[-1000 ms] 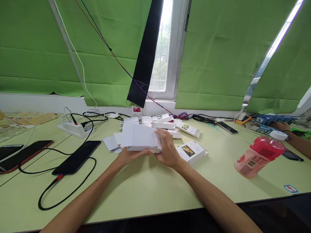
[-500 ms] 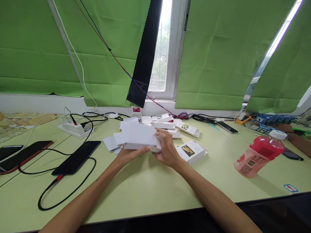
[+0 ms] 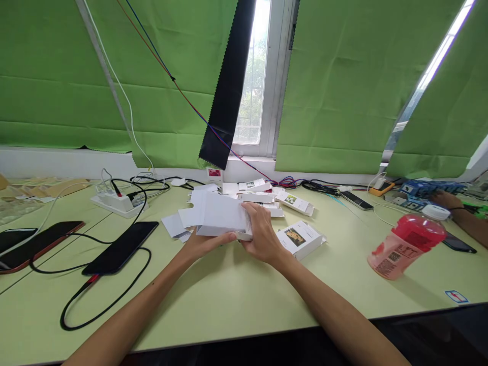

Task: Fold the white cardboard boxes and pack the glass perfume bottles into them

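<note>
Hands meet at the middle of the head view, and that is the only view I have. I see my left hand cupped under the near edge of a white carton, its fingers curled up against the underside and its thumb along the front lip. My right hand clamps the carton's right end, fingers wrapped over the top and pressed on the printed end panel, thumb below. Both grips are closed tight on the cardboard, not spread. The carton is held low above the pale green table, just in front of a pile of flat white box blanks. Just right of my right hand lies a printed box with a yellow picture. Farther right stands a pink bottle, tilted. At left, a black phone lies on its cable. Another person's hand rests at the far right edge.
</note>
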Demonstrator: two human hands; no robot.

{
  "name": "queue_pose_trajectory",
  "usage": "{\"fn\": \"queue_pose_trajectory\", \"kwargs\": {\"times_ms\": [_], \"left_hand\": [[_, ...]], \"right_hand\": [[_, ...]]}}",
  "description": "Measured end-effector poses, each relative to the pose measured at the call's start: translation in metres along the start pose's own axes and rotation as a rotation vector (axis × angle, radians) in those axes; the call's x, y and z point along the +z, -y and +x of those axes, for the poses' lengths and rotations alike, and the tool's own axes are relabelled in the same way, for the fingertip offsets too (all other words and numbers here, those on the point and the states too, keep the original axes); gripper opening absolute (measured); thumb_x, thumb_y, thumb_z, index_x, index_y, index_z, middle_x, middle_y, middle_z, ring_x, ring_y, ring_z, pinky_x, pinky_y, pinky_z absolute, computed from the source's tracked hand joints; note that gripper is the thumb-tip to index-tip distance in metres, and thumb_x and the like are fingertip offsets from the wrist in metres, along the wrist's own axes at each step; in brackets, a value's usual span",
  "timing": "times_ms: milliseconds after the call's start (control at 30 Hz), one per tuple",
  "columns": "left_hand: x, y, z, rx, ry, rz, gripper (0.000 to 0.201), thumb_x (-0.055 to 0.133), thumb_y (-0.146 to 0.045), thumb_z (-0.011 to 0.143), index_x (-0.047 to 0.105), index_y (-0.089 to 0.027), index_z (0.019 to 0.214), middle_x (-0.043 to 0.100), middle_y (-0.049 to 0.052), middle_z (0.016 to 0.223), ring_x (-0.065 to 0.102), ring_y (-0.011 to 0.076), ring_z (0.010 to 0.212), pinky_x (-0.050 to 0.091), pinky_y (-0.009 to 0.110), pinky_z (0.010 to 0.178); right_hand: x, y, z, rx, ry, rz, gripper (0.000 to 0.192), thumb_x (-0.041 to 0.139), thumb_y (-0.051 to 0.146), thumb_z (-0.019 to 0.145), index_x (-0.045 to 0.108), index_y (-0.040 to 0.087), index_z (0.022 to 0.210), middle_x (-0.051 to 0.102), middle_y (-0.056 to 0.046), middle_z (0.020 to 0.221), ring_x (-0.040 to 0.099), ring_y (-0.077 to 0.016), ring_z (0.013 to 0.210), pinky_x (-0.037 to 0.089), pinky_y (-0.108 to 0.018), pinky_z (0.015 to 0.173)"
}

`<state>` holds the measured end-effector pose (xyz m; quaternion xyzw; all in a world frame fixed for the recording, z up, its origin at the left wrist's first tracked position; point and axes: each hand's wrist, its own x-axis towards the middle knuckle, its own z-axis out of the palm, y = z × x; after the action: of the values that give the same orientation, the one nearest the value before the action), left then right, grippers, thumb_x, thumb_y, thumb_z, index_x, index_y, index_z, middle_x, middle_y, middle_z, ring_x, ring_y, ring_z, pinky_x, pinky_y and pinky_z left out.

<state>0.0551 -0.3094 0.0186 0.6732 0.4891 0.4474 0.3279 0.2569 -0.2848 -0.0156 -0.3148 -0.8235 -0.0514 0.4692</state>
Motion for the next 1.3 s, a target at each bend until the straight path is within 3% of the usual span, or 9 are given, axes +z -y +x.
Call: {"fn": "queue_pose_trajectory", "kwargs": {"times_ms": [267, 433, 533, 700, 833, 1067, 1300], "left_hand": [[-0.003, -0.012, 0.004, 0.147, 0.107, 0.006, 0.064, 0.076, -0.060, 0.073, 0.069, -0.027, 0.128, 0.078, 0.009, 0.114, 0.068, 0.0364, 0.122, 0.055, 0.054, 0.108], [-0.002, -0.017, 0.008, 0.199, 0.052, 0.016, 0.086, 0.083, -0.059, 0.060, 0.061, -0.031, 0.138, 0.068, 0.009, 0.139, 0.055, 0.0397, 0.139, 0.044, 0.059, 0.119], [-0.001, -0.016, 0.009, 0.205, 0.042, 0.011, 0.088, 0.085, -0.057, 0.057, 0.060, -0.033, 0.138, 0.063, 0.009, 0.147, 0.052, 0.0401, 0.141, 0.046, 0.058, 0.118], [0.000, -0.018, 0.008, 0.229, 0.042, -0.011, 0.075, 0.085, -0.053, 0.058, 0.064, -0.031, 0.127, 0.066, 0.009, 0.141, 0.055, 0.0387, 0.139, 0.048, 0.054, 0.118], [0.001, -0.021, 0.008, 0.209, 0.052, -0.002, 0.077, 0.084, -0.057, 0.057, 0.066, -0.030, 0.127, 0.067, 0.010, 0.140, 0.055, 0.0391, 0.140, 0.051, 0.054, 0.115], [0.000, -0.008, 0.006, 0.142, 0.204, -0.042, 0.077, 0.085, -0.047, 0.066, 0.062, -0.032, 0.138, 0.078, 0.007, 0.121, 0.069, 0.0372, 0.123, 0.061, 0.052, 0.099], [0.003, -0.007, 0.008, 0.183, 0.152, -0.035, 0.074, 0.087, -0.057, 0.061, 0.068, -0.030, 0.128, 0.076, 0.010, 0.120, 0.063, 0.0391, 0.129, 0.056, 0.055, 0.106]], "right_hand": [[-0.003, 0.003, 0.001, -0.017, 0.017, 0.005, 0.088, 0.062, 0.015, 0.074, 0.028, 0.022, 0.156, 0.052, -0.018, 0.142, 0.051, -0.0356, 0.134, 0.042, -0.051, 0.109], [-0.003, 0.003, 0.001, -0.030, 0.041, -0.005, 0.092, 0.061, 0.016, 0.074, 0.023, 0.023, 0.158, 0.051, -0.018, 0.146, 0.051, -0.0363, 0.136, 0.041, -0.053, 0.111], [-0.003, 0.003, 0.002, -0.050, 0.025, 0.002, 0.094, 0.064, 0.019, 0.076, 0.020, 0.022, 0.159, 0.051, -0.018, 0.148, 0.050, -0.0362, 0.138, 0.041, -0.053, 0.111], [-0.002, 0.003, 0.002, -0.049, 0.015, 0.012, 0.096, 0.067, 0.024, 0.079, 0.016, 0.022, 0.160, 0.051, -0.019, 0.149, 0.051, -0.0361, 0.137, 0.041, -0.053, 0.111], [-0.001, 0.002, 0.002, -0.060, 0.009, 0.005, 0.098, 0.069, 0.026, 0.079, 0.013, 0.022, 0.161, 0.051, -0.019, 0.149, 0.052, -0.0357, 0.136, 0.042, -0.053, 0.111], [-0.002, 0.002, 0.002, -0.079, 0.027, 0.032, 0.098, 0.067, 0.022, 0.077, 0.016, 0.023, 0.160, 0.052, -0.016, 0.150, 0.050, -0.0348, 0.138, 0.042, -0.053, 0.112], [-0.001, 0.001, 0.002, -0.078, 0.027, 0.026, 0.096, 0.065, 0.022, 0.077, 0.017, 0.022, 0.160, 0.052, -0.018, 0.148, 0.052, -0.0363, 0.136, 0.043, -0.054, 0.109]]}}
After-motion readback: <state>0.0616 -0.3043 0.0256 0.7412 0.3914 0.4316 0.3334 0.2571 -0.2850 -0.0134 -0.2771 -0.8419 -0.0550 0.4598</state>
